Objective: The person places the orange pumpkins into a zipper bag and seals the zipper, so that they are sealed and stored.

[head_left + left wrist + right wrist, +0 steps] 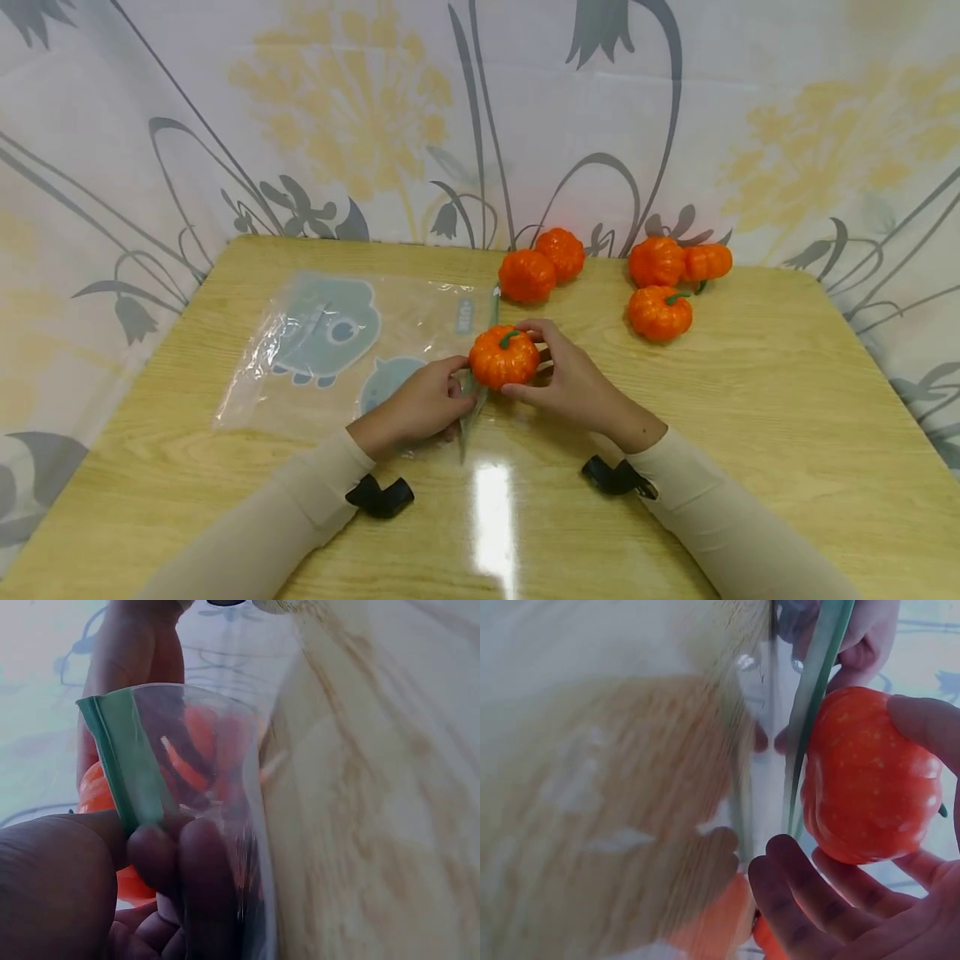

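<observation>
In the head view my right hand [573, 379] grips a small orange toy pumpkin [504, 358] with a green stem, thumb on the near side and fingers on the far side. The pumpkin is at the open edge of a clear plastic zip bag [420, 312] printed with pale green cartoon animals. My left hand [427, 400] pinches the bag's edge just left of the pumpkin. The left wrist view shows thumb and fingers on the green zip strip [127, 757]. In the right wrist view the pumpkin [874, 776] is close beside that strip, seemingly outside the bag.
Two more pumpkins [527, 277] touch each other at the table's back edge, behind the bag's mouth. Three others [660, 314] form a group farther right. A flower-patterned cloth [360, 117] hangs behind the wooden table [750, 417]. Black straps [380, 497] are on both wrists.
</observation>
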Tool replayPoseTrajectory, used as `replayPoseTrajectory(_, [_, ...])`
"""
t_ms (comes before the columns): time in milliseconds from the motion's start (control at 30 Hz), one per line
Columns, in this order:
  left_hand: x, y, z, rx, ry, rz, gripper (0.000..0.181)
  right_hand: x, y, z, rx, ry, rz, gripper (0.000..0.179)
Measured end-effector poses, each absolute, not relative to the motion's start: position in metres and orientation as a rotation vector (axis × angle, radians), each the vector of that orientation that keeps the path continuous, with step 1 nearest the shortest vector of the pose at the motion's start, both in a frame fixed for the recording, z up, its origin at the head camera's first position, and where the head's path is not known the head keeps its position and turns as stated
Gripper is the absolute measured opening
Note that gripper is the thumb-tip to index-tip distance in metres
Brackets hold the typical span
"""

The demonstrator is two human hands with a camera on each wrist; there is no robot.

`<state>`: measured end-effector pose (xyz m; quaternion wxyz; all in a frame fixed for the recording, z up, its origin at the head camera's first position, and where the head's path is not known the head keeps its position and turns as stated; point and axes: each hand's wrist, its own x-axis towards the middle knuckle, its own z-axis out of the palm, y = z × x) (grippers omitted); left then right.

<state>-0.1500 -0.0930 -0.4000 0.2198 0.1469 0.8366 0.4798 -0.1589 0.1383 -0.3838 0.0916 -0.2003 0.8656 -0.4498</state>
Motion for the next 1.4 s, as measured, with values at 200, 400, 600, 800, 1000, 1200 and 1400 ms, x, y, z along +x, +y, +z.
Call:
replayPoseTrajectory(200, [-0.152,-0.093,-0.402,0.378,2.348,1.371,0.057,-0.159,0.140,-0.383,-0.635,2.605,-1.273,0.077])
replayPoseTrajectory(400, [-0.150,-0.092,-0.401,0.378,2.392,1.376,0.055,-0.159,0.141,-0.382,-0.635,2.611,-1.223,0.077])
replayPoseTrajectory(600, [-0.150,-0.089,-0.395,0.461,2.551,1.349,0.055,-0.161,0.141,-0.382,-0.642,2.641,-1.230,0.077])
replayPoseTrajectory(800, [-0.147,-0.088,-0.392,0.423,2.571,1.351,0.058,-0.161,0.141,-0.384,-0.655,2.640,-1.221,0.076])
replayPoseTrajectory(1000, [-0.147,-0.088,-0.393,0.459,2.570,1.412,0.055,-0.162,0.141,-0.386,-0.687,2.659,-1.219,0.073])
replayPoseTrajectory(1200, [-0.145,-0.088,-0.395,0.502,2.550,1.433,0.055,-0.160,0.141,-0.390,-0.697,2.660,-1.190,0.076])
replayPoseTrajectory(1400, [-0.144,-0.088,-0.394,0.520,2.538,1.462,0.056,-0.160,0.142,-0.391,-0.717,2.654,-1.196,0.077])
